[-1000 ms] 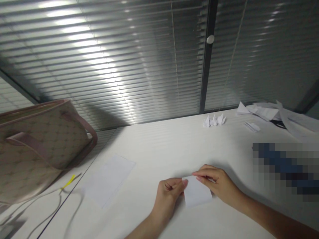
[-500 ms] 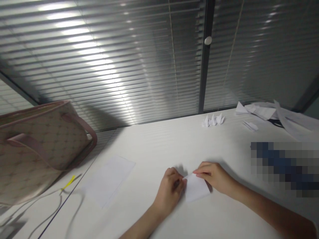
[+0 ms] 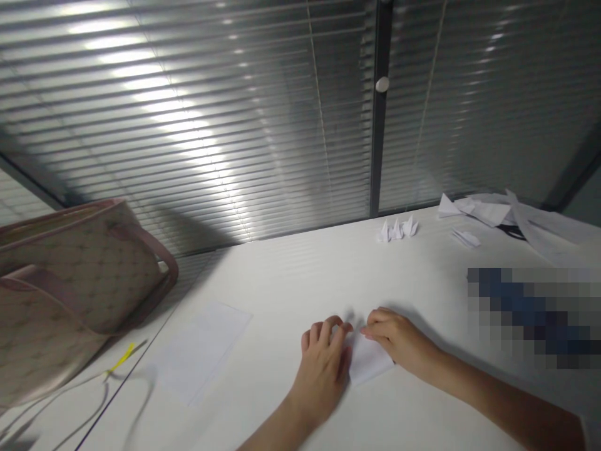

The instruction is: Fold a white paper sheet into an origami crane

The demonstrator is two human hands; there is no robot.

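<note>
A folded white paper strip [image 3: 369, 360] lies flat on the white table [image 3: 282, 275], just in front of me. My right hand [image 3: 399, 341] rests on its upper edge, with the fingertips pressing on the paper and the thumb hidden. My left hand [image 3: 323, 369] stands at the paper's left edge, its fingers spread and slightly curled. That hand's palm side is hidden, and it seems to hold nothing.
A loose white sheet [image 3: 201, 351] lies to the left of my hands, below a patterned beige tote bag [image 3: 79, 275] with pink trim. A thin cable with a yellow tag [image 3: 121, 359] runs at the far left. Small folded paper figures [image 3: 397, 229] and paper scraps [image 3: 488, 213] lie along the far edge. A pixelated blue patch [image 3: 530, 313] covers the right side.
My left hand has opened its fingers and drawn back from its earlier grip on the paper. The right hand stays on the paper, and the view has shifted slightly.
</note>
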